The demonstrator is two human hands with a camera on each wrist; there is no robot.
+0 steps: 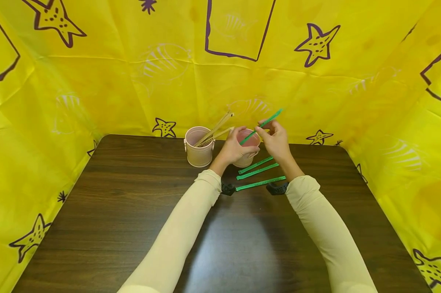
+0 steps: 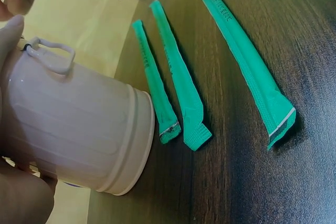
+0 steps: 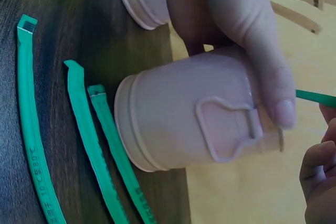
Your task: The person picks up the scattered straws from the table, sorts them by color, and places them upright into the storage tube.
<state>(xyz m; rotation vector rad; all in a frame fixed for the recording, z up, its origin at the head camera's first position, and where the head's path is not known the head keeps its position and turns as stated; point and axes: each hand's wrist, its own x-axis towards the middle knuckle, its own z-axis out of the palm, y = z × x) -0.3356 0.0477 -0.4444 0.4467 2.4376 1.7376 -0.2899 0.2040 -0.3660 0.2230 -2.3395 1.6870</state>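
My left hand (image 1: 234, 149) grips a small pink pail (image 1: 244, 160) near its rim, thumb and fingers on opposite sides. In the right wrist view that pail (image 3: 168, 108) stands on the table with a wire handle on its side. My right hand (image 1: 277, 140) pinches a green wrapped straw (image 1: 270, 119) at a slant, its lower end within the pail's mouth. Three more green wrapped straws (image 2: 176, 69) lie on the table in front of the pail, roughly side by side.
A second pink pail (image 1: 199, 156) stands to the left, holding several tan wrapped straws (image 1: 218, 128) that lean right. Both pails are near the back edge of the dark wooden table (image 1: 139, 195). Yellow patterned cloth (image 1: 114, 93) hangs behind and on both sides.
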